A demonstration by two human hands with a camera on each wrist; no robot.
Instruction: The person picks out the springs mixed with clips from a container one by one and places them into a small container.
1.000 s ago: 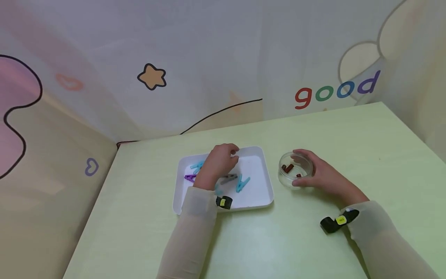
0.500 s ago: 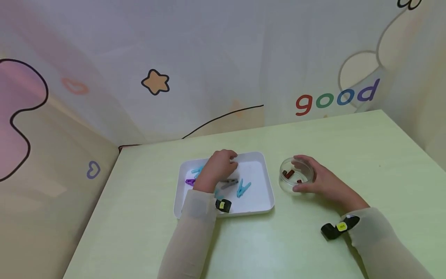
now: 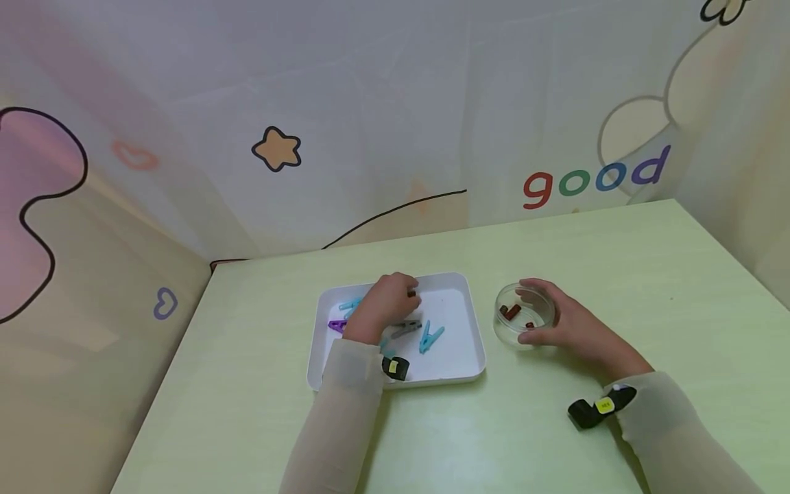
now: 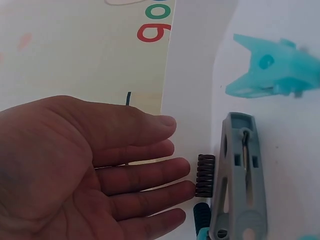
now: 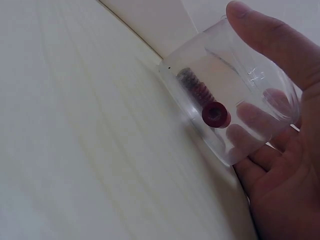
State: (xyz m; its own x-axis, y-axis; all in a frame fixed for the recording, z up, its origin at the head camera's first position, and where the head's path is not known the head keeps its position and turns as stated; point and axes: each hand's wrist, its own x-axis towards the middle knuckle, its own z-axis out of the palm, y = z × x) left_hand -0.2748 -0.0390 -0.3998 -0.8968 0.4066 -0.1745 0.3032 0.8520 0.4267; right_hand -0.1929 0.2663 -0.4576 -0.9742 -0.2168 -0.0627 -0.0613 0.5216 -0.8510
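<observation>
My left hand point(image 3: 389, 300) reaches over the white tray point(image 3: 459, 357). In the left wrist view its fingers are fairly straight, and one fingertip is at a small dark coil spring point(image 4: 205, 176), touching or almost so. The spring lies along the tray wall beside a grey clothespin point(image 4: 242, 180); a teal clothespin point(image 4: 270, 65) is nearby. My right hand point(image 3: 570, 322) grips a clear round container point(image 3: 524, 336), thumb and fingers around its side. Inside the container are small reddish-brown pieces point(image 3: 513, 312); one has a round end with a socket-like hole point(image 5: 215, 114).
The tray also bears a purple clothespin point(image 3: 337, 326) and other teal clothespins point(image 3: 431, 337), some partly hidden by the left hand and wrist. The pale green table point(image 3: 259, 384) meets a printed fabric wall point(image 3: 382, 89) at the back.
The head view has tilted, so the scene sits slightly lower. A small dark spot now shows by the left fingertips. The right hand keeps its grip on the container.
</observation>
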